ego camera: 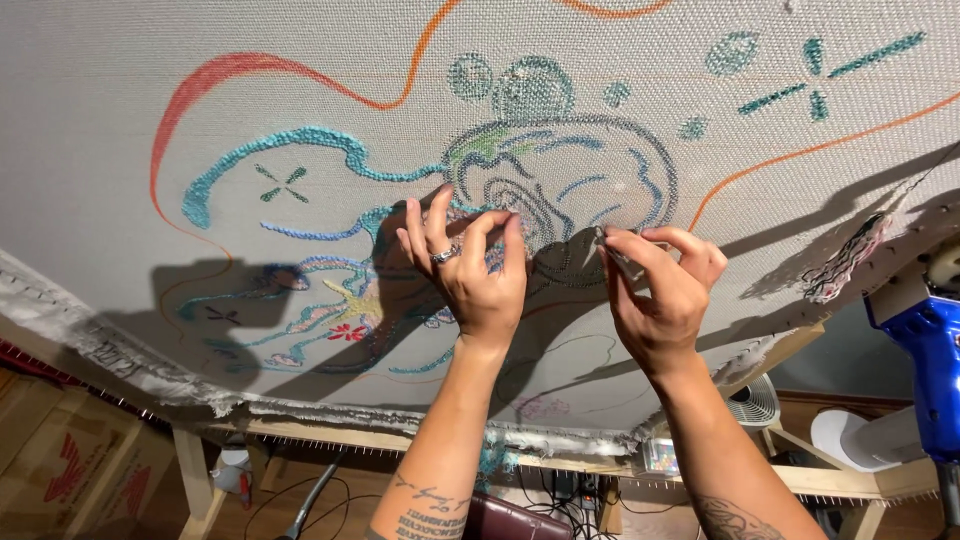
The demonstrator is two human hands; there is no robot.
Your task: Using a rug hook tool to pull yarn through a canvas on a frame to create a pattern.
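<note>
Stretching across a wooden frame [560, 462], a grey tufting cloth [120, 120] with a teal yarn design [560, 170] is touched by both hands. The left hand [470, 275] is pinched on the cloth; a thin tool [612, 255] is gripped in the right hand [660, 295]. A blue tufting gun [930, 350] is seen at right.

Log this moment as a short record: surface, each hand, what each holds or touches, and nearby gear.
surface: pale tufting cloth stretched on a wooden frame, with teal, blue and orange yarn designs
left hand: left hand, ring on one finger, fingertips pinching at the cloth by the round teal motif
right hand: right hand pinching a small thin tool against the cloth; its kind is unclear
nearby: blue tufting gun at right edge, yarn bundle hanging beside it
below: small fan, cables on the floor
</note>
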